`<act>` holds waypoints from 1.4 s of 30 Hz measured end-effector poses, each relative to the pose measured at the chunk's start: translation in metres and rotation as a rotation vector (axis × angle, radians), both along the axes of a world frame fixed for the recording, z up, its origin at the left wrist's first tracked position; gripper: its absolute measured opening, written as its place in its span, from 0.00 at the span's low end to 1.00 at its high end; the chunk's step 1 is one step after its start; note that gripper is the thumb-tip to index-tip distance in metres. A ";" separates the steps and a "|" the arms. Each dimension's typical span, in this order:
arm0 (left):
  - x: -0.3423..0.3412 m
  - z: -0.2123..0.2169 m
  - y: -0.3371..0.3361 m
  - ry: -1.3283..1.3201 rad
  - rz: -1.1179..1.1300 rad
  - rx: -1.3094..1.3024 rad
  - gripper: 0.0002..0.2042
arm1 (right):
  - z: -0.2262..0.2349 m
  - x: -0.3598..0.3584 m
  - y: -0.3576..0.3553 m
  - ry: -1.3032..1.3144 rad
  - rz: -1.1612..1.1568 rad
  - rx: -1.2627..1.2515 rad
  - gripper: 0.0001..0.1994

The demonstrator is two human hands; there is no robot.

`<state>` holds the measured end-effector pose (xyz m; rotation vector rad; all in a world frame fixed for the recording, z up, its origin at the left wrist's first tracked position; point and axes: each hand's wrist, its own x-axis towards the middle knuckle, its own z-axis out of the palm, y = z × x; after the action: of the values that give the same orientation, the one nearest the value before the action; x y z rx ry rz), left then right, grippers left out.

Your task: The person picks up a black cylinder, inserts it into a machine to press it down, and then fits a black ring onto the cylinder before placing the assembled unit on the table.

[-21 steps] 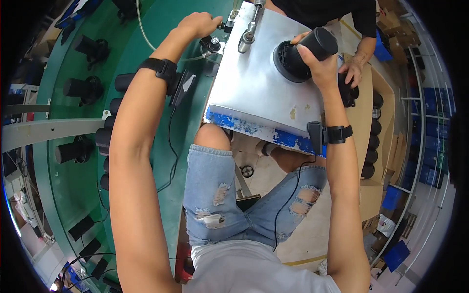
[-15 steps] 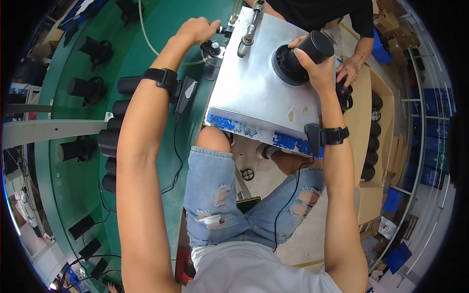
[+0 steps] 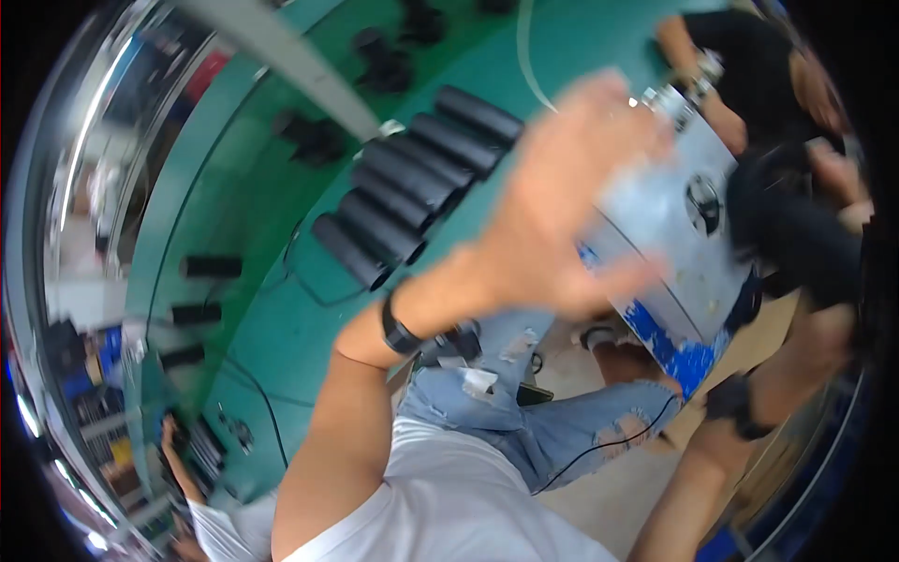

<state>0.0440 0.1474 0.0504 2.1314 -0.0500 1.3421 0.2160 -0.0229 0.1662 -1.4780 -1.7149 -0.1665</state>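
My left hand (image 3: 571, 206) is raised over the near left corner of the metal-topped box (image 3: 637, 220). It is smeared by motion, but its thumb stands apart from the fingers and nothing shows in it. At the right, my right hand (image 3: 819, 347) is closed on a black cylindrical housing (image 3: 796, 229), which is held tilted beyond the box's right edge. Blur hides the exact grip. On the metal top, a round black-rimmed fixture (image 3: 702, 204) lies uncovered.
Several black tubes (image 3: 412, 183) lie in a row on the green bench (image 3: 281, 347). Black fixtures (image 3: 379, 61) stand farther back. A grey metal post (image 3: 290, 66) crosses the bench. Opposite sits a person in black (image 3: 763, 84), and another person's white sleeve (image 3: 229, 529) shows lower left.
My right hand has lifted the black housing off the metal top and moved right. My left hand has left the valve fittings and come back nearer me. The view has turned leftward.
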 end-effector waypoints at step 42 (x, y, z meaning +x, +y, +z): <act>-0.427 -0.094 0.158 0.744 1.417 -0.119 0.20 | -0.266 -0.170 -0.135 1.610 -0.023 -0.480 0.14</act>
<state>-0.3834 0.3054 -0.0431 2.3669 2.0490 0.9133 0.0463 -0.1578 -0.0996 -1.2249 -0.3730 1.1799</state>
